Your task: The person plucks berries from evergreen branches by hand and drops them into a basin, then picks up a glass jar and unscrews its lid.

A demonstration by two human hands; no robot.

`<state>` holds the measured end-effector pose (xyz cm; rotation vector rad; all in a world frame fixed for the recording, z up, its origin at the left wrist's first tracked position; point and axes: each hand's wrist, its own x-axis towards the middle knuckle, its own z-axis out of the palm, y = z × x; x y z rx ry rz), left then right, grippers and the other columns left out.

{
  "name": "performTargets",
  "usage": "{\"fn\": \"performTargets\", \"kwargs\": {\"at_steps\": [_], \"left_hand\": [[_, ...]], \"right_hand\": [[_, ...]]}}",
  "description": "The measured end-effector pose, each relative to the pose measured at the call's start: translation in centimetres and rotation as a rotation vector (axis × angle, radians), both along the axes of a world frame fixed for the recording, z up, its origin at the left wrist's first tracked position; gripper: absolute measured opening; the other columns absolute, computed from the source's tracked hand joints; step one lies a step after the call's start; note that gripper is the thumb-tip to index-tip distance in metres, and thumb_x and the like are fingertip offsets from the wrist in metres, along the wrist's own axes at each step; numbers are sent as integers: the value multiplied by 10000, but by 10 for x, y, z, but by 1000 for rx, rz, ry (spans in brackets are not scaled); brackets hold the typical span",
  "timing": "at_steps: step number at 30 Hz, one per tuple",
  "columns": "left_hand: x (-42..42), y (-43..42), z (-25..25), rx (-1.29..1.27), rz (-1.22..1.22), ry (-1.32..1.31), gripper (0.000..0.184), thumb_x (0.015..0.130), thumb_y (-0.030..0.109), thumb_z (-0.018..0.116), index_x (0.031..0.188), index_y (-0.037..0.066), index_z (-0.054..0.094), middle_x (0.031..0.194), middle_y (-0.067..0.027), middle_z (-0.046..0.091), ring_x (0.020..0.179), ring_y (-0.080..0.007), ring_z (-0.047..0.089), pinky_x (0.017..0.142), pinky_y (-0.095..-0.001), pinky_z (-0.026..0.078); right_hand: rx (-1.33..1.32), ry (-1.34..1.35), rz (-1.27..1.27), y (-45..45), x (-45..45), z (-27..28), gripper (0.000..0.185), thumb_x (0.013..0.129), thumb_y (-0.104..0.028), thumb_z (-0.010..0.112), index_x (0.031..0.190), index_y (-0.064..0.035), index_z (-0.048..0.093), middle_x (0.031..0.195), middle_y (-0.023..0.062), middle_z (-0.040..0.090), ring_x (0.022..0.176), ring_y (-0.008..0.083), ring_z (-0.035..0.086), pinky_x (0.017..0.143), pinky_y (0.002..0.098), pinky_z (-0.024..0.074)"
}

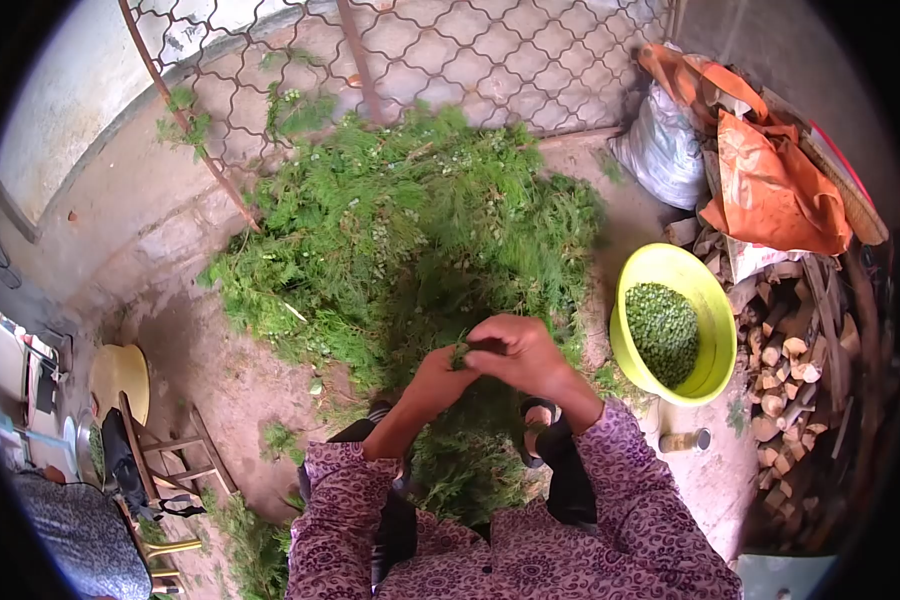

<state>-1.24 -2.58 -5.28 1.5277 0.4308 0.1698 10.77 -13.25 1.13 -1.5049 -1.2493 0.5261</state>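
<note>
My left hand (pixel 438 382) is closed on a small green sprig (pixel 459 356), most of it hidden by the fingers. Against it, my right hand (pixel 530 355) has its fingers curled in a pinch at the sprig; what they hold is too small to make out. Both hands are together over a large heap of feathery green branches (pixel 320 225) with small pale-green cones among them. To the right of my hands stands a yellow-green basin (pixel 719 350), partly filled with small round green cones (pixel 660 335).
A jar (pixel 685 440) lies beyond my right forearm. Stacked firewood (pixel 785 375), an orange sack (pixel 775 185) and a white sack (pixel 660 150) line the right side. A metal lattice (pixel 490 60) borders the heap. At left are a wooden stool frame (pixel 185 455) and another person (pixel 80 530).
</note>
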Motion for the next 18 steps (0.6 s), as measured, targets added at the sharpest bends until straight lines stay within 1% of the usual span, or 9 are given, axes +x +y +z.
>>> {"fn": "performTargets", "kwargs": {"at_steps": [2,6,8,12,14,15,17,18], "left_hand": [[3,-1,-7,108,16,-106,228,804,176,580,962,12,579,813,-31,609,743,-73,524,649,-251,438],[1,-1,-3,147,26,-23,231,790,164,580,958,6,573,803,-55,610,749,-78,521,659,-263,440],[0,0,-2,205,-8,46,241,785,165,579,960,0,569,809,-75,613,762,-82,527,666,-269,440],[-7,-2,0,191,-27,28,244,787,156,575,973,-2,566,817,-75,618,767,-85,530,673,-266,439],[-8,-3,2,145,-37,-9,251,787,147,573,991,1,566,830,-77,621,774,-84,527,684,-262,438],[-9,-3,7,146,-38,-8,251,787,147,573,991,1,566,830,-77,621,774,-84,527,684,-262,438],[-10,-1,20,161,-117,45,198,809,110,562,977,9,587,872,-8,605,815,-60,509,717,-233,424],[-10,-1,25,161,-118,45,198,809,110,562,977,9,587,872,-8,605,815,-60,509,717,-233,424]], "right_hand": [[10,-358,-41,5,-5,-2,198,659,-77,692,796,-21,561,683,81,552,622,156,561,551,264,442],[-61,-376,-70,8,-6,-10,202,652,-100,685,783,-32,547,664,89,536,606,182,554,550,281,437],[-83,-112,17,8,-5,-13,183,670,-96,664,793,-34,543,657,86,536,589,167,542,548,275,433],[-102,-88,49,8,-8,-15,161,681,-85,648,794,-36,544,633,88,527,563,160,523,543,279,430],[-69,-30,81,8,-8,-19,131,708,-72,630,790,-20,541,605,53,520,544,144,504,529,261,422],[-68,-29,81,8,-7,-18,131,708,-72,630,790,-20,541,605,53,520,544,144,504,529,261,422],[-206,347,171,8,-3,-12,101,730,-76,620,767,-17,547,587,25,513,531,125,494,500,259,413],[-206,346,171,6,2,-7,101,730,-76,620,767,-17,547,587,25,513,531,125,494,500,259,413]]}}
